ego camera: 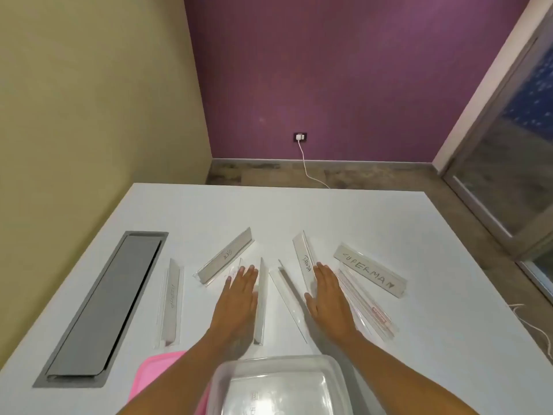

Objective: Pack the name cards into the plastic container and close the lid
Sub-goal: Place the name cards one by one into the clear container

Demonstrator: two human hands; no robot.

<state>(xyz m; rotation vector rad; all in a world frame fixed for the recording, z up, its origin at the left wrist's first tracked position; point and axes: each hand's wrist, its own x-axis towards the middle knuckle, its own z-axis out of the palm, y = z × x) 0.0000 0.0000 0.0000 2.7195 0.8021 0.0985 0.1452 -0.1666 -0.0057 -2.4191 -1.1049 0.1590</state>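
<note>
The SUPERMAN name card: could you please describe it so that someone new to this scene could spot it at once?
Start at the white table and look past the right hand, toward the table's right side. The SUPERMAN name card lies there, farthest right of the cards and slanted. Unlike the DANDA card beside it, it shows its full face, with large block capitals.

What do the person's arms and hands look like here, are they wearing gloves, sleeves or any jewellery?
Both arms are bare as far as the picture shows, with no sleeves. The left hand and right hand wear no gloves, and no rings, watch or bracelets show. The fingers are uncovered too.
</note>
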